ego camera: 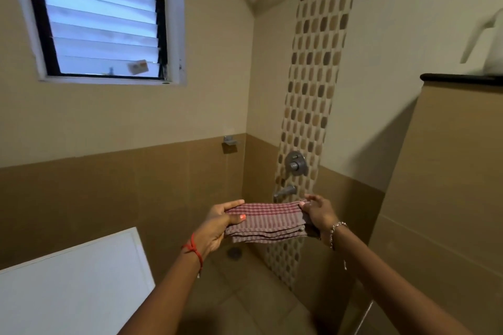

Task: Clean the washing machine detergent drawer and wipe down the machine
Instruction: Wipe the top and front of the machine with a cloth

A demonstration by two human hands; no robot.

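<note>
Head view: checked cloth (268,221) was pinched at both ends by left grip (217,226) and right grip (317,212); window sticker (138,66) was blurred.

I see a knotted red thread (193,249) on the wrist left of the checked cloth (269,221), a silver chain bracelet (335,228) right of it (thumbnail (242,217) painted coral).

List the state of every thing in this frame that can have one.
cloth: folded in layers, held taut in the air between both hands.
left hand: grips the cloth's left end, thumb on top.
right hand: pinches the cloth's right end.
window: glass slats overlapping, seemingly closed.
tap: no water seen running.
white machine: only its top corner shows; drawer out of view.
</note>
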